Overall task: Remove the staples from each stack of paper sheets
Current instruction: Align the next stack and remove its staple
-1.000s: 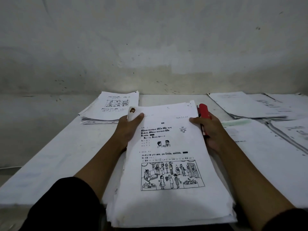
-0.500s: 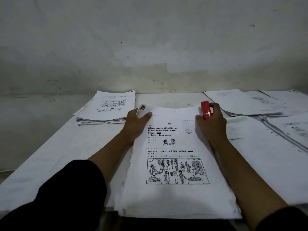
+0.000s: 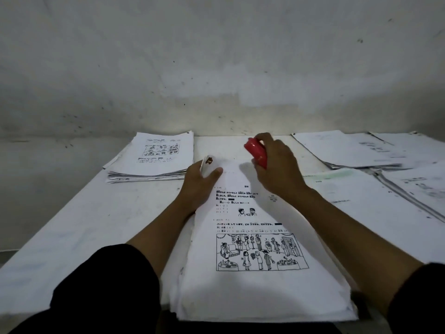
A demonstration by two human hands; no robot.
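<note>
A thick stack of printed sheets point(image 3: 260, 285) lies in front of me, a party drawing on the top page. My left hand point(image 3: 199, 184) grips the stack's top left corner point(image 3: 209, 162), which is bent upward and shows a brown rusty mark. My right hand point(image 3: 277, 169) holds a red staple remover point(image 3: 256, 151) over the upper edge of the stack, a little to the right of that corner. The tool's jaws are hidden by my fingers.
A second stack of printed sheets point(image 3: 156, 160) lies at the back left of the white table point(image 3: 96, 213). More paper stacks point(image 3: 356, 153) are spread over the right side. A grey wall point(image 3: 216, 68) rises right behind the table.
The stack has been lowered flat onto the table. My right hand has lifted off the stack's right edge and swung left with the red remover toward the bent corner.
</note>
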